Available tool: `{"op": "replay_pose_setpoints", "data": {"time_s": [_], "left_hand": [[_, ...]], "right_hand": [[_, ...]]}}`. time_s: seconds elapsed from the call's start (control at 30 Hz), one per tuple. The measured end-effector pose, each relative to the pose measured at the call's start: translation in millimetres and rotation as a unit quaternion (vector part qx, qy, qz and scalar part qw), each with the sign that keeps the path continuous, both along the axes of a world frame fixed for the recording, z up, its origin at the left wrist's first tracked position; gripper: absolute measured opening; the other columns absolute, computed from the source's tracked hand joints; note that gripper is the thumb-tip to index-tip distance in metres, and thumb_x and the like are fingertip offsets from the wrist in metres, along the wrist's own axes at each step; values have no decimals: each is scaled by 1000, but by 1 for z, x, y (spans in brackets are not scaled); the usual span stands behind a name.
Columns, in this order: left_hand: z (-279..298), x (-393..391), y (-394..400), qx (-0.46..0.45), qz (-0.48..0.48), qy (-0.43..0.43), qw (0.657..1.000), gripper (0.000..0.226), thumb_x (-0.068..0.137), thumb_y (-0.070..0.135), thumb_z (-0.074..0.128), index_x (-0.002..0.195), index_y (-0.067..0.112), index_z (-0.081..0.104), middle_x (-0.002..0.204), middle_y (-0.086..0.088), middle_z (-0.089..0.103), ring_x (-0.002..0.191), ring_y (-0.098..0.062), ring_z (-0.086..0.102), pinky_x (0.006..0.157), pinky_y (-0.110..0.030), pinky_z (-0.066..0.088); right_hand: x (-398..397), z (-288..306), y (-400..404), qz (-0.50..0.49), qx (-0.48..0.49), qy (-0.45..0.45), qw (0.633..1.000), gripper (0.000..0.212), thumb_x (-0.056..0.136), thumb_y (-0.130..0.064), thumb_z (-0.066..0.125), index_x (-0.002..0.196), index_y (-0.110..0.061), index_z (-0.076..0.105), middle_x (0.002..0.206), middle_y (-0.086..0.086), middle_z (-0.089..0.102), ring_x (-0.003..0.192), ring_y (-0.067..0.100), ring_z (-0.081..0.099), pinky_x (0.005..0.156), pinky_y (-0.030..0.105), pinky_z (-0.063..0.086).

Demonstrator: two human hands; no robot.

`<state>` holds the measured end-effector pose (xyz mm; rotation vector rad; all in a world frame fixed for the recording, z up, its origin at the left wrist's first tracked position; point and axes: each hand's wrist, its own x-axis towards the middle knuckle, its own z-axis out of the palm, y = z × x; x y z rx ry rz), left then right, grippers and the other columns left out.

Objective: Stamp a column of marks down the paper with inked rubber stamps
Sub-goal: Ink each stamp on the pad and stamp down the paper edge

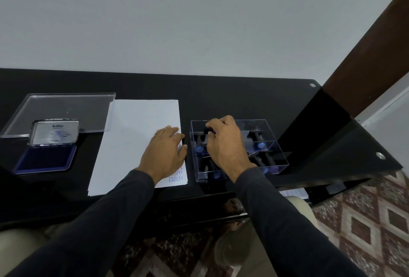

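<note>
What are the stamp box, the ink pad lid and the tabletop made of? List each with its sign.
Stamp box: clear rigid plastic, likely acrylic; stamps show through its walls.
Ink pad lid: looks like metal, silvery with a printed label; could be plastic.
Tabletop: glossy black, probably glass; it mirrors things at its near edge.

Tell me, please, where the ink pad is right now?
The ink pad lies open at the table's left end, left of the paper, its lid raised behind it.

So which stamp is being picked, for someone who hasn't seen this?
On the black table, right of the paper, sits a clear divided box of stamps. The right hand pinches one black-handled stamp at its far-left compartment; the other stamps lie untouched.
</note>
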<state>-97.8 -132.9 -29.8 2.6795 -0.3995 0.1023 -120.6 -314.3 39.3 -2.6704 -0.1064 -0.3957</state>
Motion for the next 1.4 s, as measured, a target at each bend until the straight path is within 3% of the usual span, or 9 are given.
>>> {"op": "replay_pose_setpoints", "data": {"time_s": [0.2, 0.3, 0.5, 0.67, 0.83, 1.0, 1.2, 1.3, 1.4], "left_hand": [[21, -2, 19, -37, 25, 4, 999, 50, 101, 46, 51, 144, 20, 55, 158, 0, 41, 148, -23, 33, 119, -39, 29], [28, -8, 41, -42, 31, -12, 999, 54, 98, 50, 48, 141, 18, 57, 155, -3, 45, 146, -26, 37, 119, -44, 33], [34, -21, 93, -16, 64, -41, 997, 49, 102, 45, 48, 145, 22, 52, 159, 0, 40, 150, -21, 29, 123, -41, 24], [36, -42, 149, 12, 119, -52, 991, 47, 101, 44, 52, 142, 22, 54, 155, -3, 45, 147, -25, 34, 120, -46, 30], [35, -62, 205, 21, 165, -61, 984, 46, 98, 45, 52, 137, 21, 56, 148, -4, 50, 139, -23, 42, 117, -44, 36], [24, -79, 251, 32, 215, -48, 975, 49, 97, 40, 58, 140, 19, 55, 150, -6, 49, 144, -28, 37, 123, -48, 25], [10, -90, 282, 19, 256, -32, 966, 51, 97, 40, 57, 142, 15, 56, 153, -9, 47, 146, -29, 34, 122, -48, 25], [3, -95, 293, 7, 272, -33, 962, 49, 98, 37, 59, 141, 14, 56, 152, -12, 47, 145, -32, 36, 121, -49, 27], [-3, -97, 300, 3, 284, -32, 958, 48, 99, 33, 56, 143, 13, 54, 153, -11, 46, 146, -31, 35, 121, -50, 26]], "right_hand": [[-5, 11, 15, 22, 18, -89, 996, 18, 94, -9, 58, 109, -10, 68, 104, 4, 49, 85, 19, 56, 69, 35, 57], [-6, 14, 33, 41, 41, -108, 992, 19, 93, -10, 61, 111, -11, 68, 108, 5, 52, 89, 18, 57, 73, 33, 57], [-6, 15, 82, 77, 65, -99, 990, 24, 97, -14, 58, 119, -13, 65, 112, 3, 53, 92, 13, 57, 81, 26, 56], [-6, 14, 136, 130, 78, -79, 985, 29, 98, -16, 56, 126, -14, 63, 117, 4, 57, 100, 15, 59, 90, 23, 52], [-4, 7, 188, 178, 75, -50, 980, 24, 98, -19, 57, 120, -15, 64, 113, 4, 60, 99, 16, 58, 88, 25, 51], [-4, 1, 233, 231, 91, -40, 968, 20, 94, -14, 62, 114, -14, 67, 109, -1, 51, 88, 10, 55, 80, 16, 46], [-5, 1, 270, 260, 66, -16, 963, 25, 95, -16, 60, 120, -13, 65, 110, 2, 54, 94, 18, 59, 85, 23, 49], [-6, 2, 284, 266, 63, -2, 962, 20, 94, -18, 61, 114, -15, 60, 110, 3, 55, 94, 22, 57, 83, 32, 50], [-3, 1, 295, 275, 61, -1, 959, 17, 95, -17, 60, 112, -15, 60, 111, 3, 55, 90, 13, 49, 82, 24, 46]]}}
